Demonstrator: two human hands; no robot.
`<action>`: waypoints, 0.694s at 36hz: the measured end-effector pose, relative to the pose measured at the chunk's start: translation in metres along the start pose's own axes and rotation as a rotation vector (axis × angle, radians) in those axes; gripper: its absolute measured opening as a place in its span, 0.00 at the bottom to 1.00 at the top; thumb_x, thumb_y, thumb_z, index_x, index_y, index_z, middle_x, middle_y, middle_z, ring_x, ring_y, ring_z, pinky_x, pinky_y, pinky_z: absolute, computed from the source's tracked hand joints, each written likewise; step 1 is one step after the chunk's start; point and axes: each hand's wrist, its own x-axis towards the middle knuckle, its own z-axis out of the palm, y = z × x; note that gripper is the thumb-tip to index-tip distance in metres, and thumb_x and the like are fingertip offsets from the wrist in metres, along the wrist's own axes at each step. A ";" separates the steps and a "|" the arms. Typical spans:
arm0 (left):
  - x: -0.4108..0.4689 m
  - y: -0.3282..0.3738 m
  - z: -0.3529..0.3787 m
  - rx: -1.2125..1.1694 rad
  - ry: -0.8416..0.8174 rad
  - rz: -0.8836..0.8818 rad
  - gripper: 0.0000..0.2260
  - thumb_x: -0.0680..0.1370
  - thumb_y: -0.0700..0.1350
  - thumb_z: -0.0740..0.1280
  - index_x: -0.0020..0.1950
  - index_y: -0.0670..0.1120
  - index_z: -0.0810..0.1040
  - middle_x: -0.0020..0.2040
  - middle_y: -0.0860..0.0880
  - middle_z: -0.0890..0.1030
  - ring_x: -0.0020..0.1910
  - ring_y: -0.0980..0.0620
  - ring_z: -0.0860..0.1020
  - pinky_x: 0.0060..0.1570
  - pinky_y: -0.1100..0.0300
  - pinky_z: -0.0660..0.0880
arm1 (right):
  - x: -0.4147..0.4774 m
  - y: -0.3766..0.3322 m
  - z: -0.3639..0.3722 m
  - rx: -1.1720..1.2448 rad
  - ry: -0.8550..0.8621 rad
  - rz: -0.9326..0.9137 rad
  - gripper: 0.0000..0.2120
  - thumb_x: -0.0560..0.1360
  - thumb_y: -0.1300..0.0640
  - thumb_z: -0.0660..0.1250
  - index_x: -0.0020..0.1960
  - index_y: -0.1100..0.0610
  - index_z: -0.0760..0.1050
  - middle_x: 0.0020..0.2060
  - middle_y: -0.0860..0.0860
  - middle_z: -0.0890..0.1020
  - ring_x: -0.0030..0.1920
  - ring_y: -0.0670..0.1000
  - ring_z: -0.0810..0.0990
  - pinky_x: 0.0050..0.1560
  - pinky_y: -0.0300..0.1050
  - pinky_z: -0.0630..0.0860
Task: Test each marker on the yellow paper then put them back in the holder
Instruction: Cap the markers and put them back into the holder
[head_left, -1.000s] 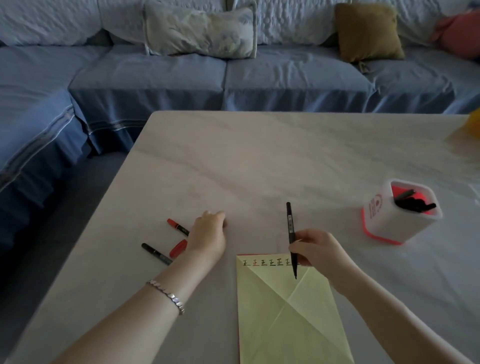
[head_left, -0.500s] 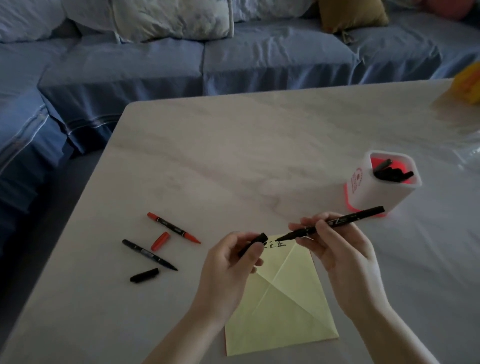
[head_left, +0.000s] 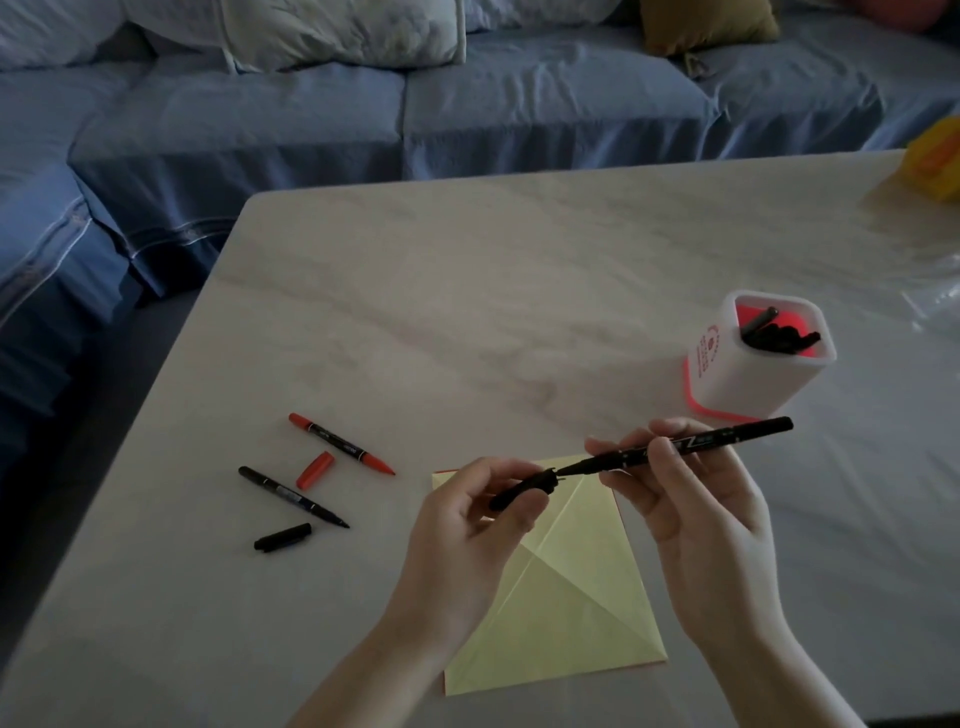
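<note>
Now, R hand (head_left: 691, 504) pinching black marker (head_left: 737, 434) above yellow paper (head_left: 566, 629), L hand (head_left: 467, 525) gripping cap (head_left: 522, 487) at its tip

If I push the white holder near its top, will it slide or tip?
The white holder looks taller than wide, so a high push may tip it. On the smooth table a low push likely slides it.

Holder (head_left: 748, 374) right of paper (head_left: 566, 623)
</note>
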 end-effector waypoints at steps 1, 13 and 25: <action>-0.001 0.000 0.000 0.004 -0.008 -0.001 0.08 0.73 0.38 0.69 0.43 0.52 0.80 0.32 0.57 0.81 0.32 0.60 0.76 0.36 0.69 0.71 | -0.001 0.002 0.000 -0.003 -0.003 0.006 0.15 0.60 0.54 0.68 0.43 0.60 0.72 0.32 0.52 0.80 0.39 0.56 0.85 0.35 0.39 0.79; -0.005 0.009 0.000 0.286 -0.093 0.117 0.08 0.76 0.44 0.65 0.47 0.58 0.76 0.32 0.65 0.77 0.31 0.62 0.74 0.32 0.73 0.67 | 0.000 0.012 -0.009 -0.097 -0.024 0.104 0.25 0.45 0.41 0.80 0.37 0.51 0.80 0.38 0.58 0.86 0.39 0.50 0.84 0.37 0.37 0.79; -0.006 0.011 0.002 0.321 -0.190 0.121 0.09 0.73 0.54 0.60 0.48 0.58 0.78 0.41 0.47 0.82 0.42 0.47 0.78 0.45 0.50 0.72 | -0.004 0.008 -0.009 -0.133 -0.120 0.122 0.24 0.46 0.40 0.80 0.35 0.52 0.81 0.36 0.57 0.85 0.37 0.50 0.83 0.37 0.36 0.78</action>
